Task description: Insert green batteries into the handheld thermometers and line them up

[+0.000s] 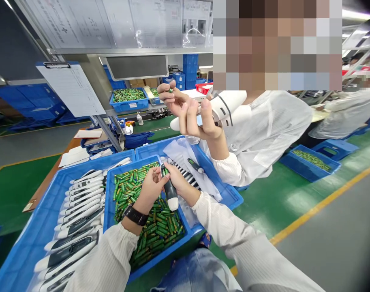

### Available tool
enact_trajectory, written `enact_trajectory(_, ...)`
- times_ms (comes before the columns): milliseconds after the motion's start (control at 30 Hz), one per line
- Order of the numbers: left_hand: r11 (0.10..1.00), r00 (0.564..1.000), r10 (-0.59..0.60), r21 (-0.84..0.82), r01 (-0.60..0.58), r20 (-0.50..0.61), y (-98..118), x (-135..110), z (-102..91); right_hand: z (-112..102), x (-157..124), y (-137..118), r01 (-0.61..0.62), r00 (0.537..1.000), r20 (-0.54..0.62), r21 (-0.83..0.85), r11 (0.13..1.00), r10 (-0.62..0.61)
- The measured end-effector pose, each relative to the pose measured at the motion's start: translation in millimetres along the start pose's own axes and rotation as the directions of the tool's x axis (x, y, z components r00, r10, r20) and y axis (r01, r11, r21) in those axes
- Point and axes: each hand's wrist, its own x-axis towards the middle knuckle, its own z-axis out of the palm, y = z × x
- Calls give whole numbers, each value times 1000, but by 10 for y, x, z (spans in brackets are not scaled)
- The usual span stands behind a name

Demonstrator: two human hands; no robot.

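Note:
In the head view, a dark grey and white handheld device (170,194) is held over a bin of batteries, its battery slot facing up with green inside. My right hand (179,181) is closed round its upper right side. My left hand (150,190), with a black watch at the wrist, is closed at the slot's left edge, thumb against the device; whether a loose battery is between its fingers is hidden. Below lie many green batteries (154,239) in a blue bin (110,194).
A co-worker opposite holds a white device (225,107) and a small green battery (170,90). Rows of devices (81,202) fill a blue tray at left. Another blue tray (233,198) at right holds devices and a white sheet (185,154). A clipboard (71,87) hangs at upper left.

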Motion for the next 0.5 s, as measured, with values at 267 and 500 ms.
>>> enact_trajectory(267, 999, 986, 52, -15, -50, 161, 35, 53, -70, -134, 73, -102, 11, 986, 164, -141, 990, 13)
enact_trajectory(500, 670, 984, 159, 722, -171, 85, -59, 133, -249, -548, 30, -563, 266, 876, -156, -631, 729, -456)
